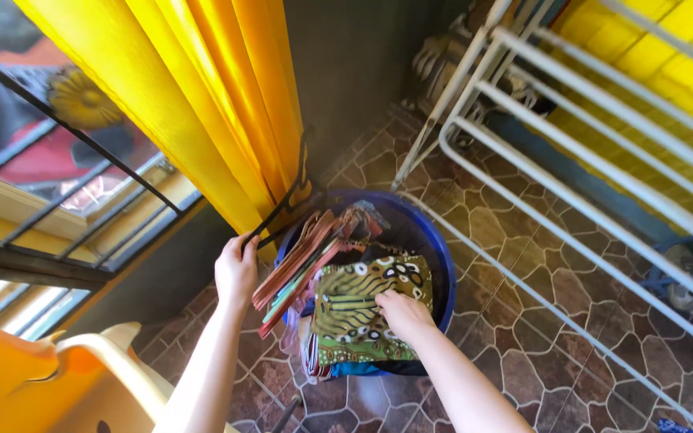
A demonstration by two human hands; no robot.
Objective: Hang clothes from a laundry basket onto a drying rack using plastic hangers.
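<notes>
Hands reach down from the bottom of the head view toward a blue basin (435, 240) standing on a brown stone-pattern tiled floor (523, 321). The left hand (237, 269) has its fingers curled around the end of a dark hanger (282, 204) that rises along the yellow curtain (202, 96); just beside it a bundle of brown and reddish hangers (302, 261) leans over the basin's rim. The right hand (403, 314) rests on a green patterned cloth (358, 309) draped across the basin, its fingertips pressed together and pinching the fabric. A white drying rack (571, 120) stands to the right, well apart from both hands, and a yellow plastic chair (58, 377) sits at lower left.
</notes>
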